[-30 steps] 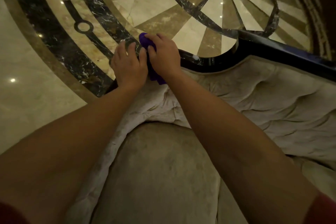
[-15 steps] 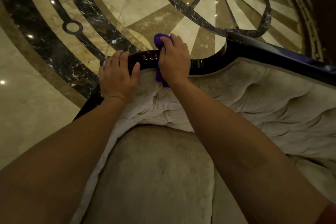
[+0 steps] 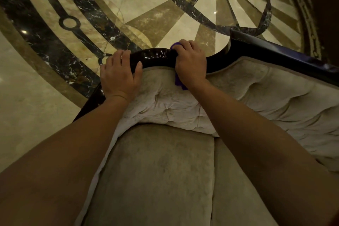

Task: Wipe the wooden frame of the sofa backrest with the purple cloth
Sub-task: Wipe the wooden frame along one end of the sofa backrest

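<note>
I saw the left hand (image 3: pixel 120 77) curled over the dark wooden rail (image 3: pixel 152 58), thumb on its inner edge. The right hand (image 3: pixel 189 64) was clenched round the purple cloth (image 3: pixel 179 84), pressing it on the rail's crest above the tufted backrest (image 3: pixel 165 101). The hand hid most of the cloth. Since a second earlier, the hands had drawn apart.

2 bare forearms, bare hands, thin pale ring (image 3: pixel 121 57) on left hand (image 3: pixel 119 77)
</note>
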Action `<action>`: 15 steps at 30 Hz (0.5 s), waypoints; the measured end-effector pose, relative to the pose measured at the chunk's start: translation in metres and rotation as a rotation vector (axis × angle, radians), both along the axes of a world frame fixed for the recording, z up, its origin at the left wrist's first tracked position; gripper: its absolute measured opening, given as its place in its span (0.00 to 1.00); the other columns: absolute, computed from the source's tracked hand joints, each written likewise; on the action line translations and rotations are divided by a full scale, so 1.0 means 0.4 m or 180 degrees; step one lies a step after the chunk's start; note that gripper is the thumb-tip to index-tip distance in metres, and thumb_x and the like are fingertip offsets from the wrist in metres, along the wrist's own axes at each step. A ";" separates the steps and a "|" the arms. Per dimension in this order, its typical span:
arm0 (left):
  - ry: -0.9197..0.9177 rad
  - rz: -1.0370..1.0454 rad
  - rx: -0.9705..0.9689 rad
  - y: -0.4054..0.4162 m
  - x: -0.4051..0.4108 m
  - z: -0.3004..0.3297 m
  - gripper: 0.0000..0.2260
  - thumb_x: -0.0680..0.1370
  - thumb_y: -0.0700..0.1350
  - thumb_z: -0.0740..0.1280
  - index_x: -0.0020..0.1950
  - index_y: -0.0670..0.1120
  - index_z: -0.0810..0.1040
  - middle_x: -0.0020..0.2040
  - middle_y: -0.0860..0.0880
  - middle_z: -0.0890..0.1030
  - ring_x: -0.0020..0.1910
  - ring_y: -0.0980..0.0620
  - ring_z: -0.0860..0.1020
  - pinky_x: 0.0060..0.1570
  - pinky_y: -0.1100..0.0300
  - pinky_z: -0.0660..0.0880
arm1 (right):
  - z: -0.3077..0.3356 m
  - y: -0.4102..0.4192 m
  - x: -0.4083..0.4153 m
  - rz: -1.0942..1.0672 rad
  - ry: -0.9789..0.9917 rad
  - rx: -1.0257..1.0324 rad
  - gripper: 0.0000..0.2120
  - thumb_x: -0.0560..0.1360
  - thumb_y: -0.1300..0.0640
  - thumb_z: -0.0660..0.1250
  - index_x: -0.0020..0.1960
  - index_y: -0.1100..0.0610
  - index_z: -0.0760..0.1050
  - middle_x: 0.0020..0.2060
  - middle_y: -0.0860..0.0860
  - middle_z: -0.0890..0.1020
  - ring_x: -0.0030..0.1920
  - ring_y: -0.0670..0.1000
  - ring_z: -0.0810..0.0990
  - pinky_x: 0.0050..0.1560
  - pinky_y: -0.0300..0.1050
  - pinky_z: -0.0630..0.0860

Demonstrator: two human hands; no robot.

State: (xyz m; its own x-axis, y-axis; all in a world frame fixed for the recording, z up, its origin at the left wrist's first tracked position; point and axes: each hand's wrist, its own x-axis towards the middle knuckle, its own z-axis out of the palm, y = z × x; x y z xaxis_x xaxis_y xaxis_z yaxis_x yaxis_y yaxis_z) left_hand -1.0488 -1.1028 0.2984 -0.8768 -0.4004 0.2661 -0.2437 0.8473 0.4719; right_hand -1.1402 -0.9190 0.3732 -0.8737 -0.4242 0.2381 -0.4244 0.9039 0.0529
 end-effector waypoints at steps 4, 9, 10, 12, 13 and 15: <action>-0.0008 0.0015 0.0004 -0.001 0.004 0.005 0.23 0.84 0.56 0.55 0.71 0.43 0.73 0.67 0.40 0.77 0.62 0.38 0.75 0.61 0.42 0.69 | 0.027 0.036 -0.014 -0.0095 -0.0195 0.0970 0.16 0.81 0.57 0.55 0.59 0.57 0.80 0.57 0.54 0.81 0.60 0.60 0.76 0.60 0.55 0.69; 0.0014 0.0098 -0.0113 0.000 0.001 0.004 0.21 0.85 0.56 0.54 0.68 0.44 0.73 0.63 0.41 0.78 0.61 0.38 0.74 0.66 0.41 0.67 | 0.061 0.044 -0.021 -0.0190 -0.0275 0.1764 0.16 0.81 0.60 0.56 0.58 0.63 0.81 0.55 0.60 0.81 0.58 0.64 0.76 0.60 0.59 0.69; 0.0024 0.0099 -0.0136 -0.001 0.001 0.001 0.21 0.85 0.56 0.54 0.68 0.44 0.73 0.62 0.41 0.78 0.61 0.38 0.74 0.66 0.41 0.67 | 0.069 0.048 -0.026 -0.0203 -0.0298 0.1962 0.16 0.82 0.59 0.56 0.58 0.64 0.81 0.56 0.61 0.81 0.59 0.64 0.76 0.62 0.59 0.69; 0.0037 0.0091 -0.0167 0.001 -0.001 -0.004 0.21 0.85 0.56 0.53 0.68 0.44 0.73 0.62 0.40 0.77 0.62 0.38 0.74 0.67 0.41 0.67 | 0.092 0.059 -0.031 -0.0215 -0.0301 0.2360 0.17 0.83 0.58 0.56 0.60 0.64 0.81 0.57 0.61 0.80 0.61 0.65 0.75 0.65 0.61 0.68; 0.0051 0.0086 -0.0165 0.003 -0.003 -0.005 0.21 0.85 0.57 0.53 0.68 0.44 0.73 0.62 0.40 0.77 0.62 0.38 0.74 0.67 0.40 0.66 | 0.105 0.063 -0.033 -0.0215 -0.0287 0.2592 0.17 0.84 0.57 0.56 0.60 0.63 0.81 0.57 0.61 0.80 0.61 0.65 0.75 0.66 0.61 0.68; 0.0088 0.0099 -0.0123 0.004 -0.007 -0.010 0.21 0.85 0.57 0.53 0.68 0.43 0.72 0.62 0.39 0.78 0.62 0.37 0.74 0.67 0.40 0.66 | 0.133 0.060 -0.028 -0.0214 -0.0218 0.3123 0.18 0.85 0.53 0.56 0.62 0.60 0.81 0.59 0.60 0.80 0.62 0.65 0.75 0.67 0.61 0.68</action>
State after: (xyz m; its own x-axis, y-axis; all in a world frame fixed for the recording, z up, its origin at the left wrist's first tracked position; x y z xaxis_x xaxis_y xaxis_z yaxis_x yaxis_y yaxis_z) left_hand -1.0515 -1.1012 0.2943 -0.8563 -0.4163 0.3058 -0.2575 0.8572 0.4459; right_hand -1.1512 -0.8950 0.4264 -0.9020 -0.3554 -0.2450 -0.4039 0.4945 0.7697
